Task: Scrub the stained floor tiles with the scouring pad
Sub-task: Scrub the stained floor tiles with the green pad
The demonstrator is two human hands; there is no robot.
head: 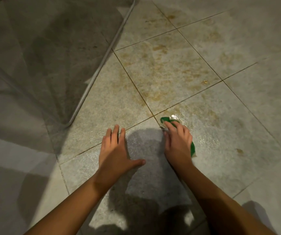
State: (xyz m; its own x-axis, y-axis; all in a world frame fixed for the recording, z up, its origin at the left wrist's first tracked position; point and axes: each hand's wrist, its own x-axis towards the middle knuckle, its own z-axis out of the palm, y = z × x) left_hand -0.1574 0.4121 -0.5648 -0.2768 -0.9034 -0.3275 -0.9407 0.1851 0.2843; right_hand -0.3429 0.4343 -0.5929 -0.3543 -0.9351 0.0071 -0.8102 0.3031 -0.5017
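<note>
Grey speckled floor tiles (166, 68) carry brown and yellowish stains, thickest across the middle and upper part of the view. My right hand (177, 141) presses a green scouring pad (166, 119) flat on a wet tile beside a grout crossing; the pad's green shows beyond my fingertips and under the outer edge of my palm. My left hand (116, 148) lies flat on the floor to the left, fingers straight and thumb spread, holding nothing. A wet shine spreads on the tile (209, 133) around the pad.
A glass panel (39, 53) with a metal bottom rail (100, 65) runs diagonally on the left. Pale wall tiles (9, 158) fill the lower left. My shadow (144, 192) darkens the floor between my forearms.
</note>
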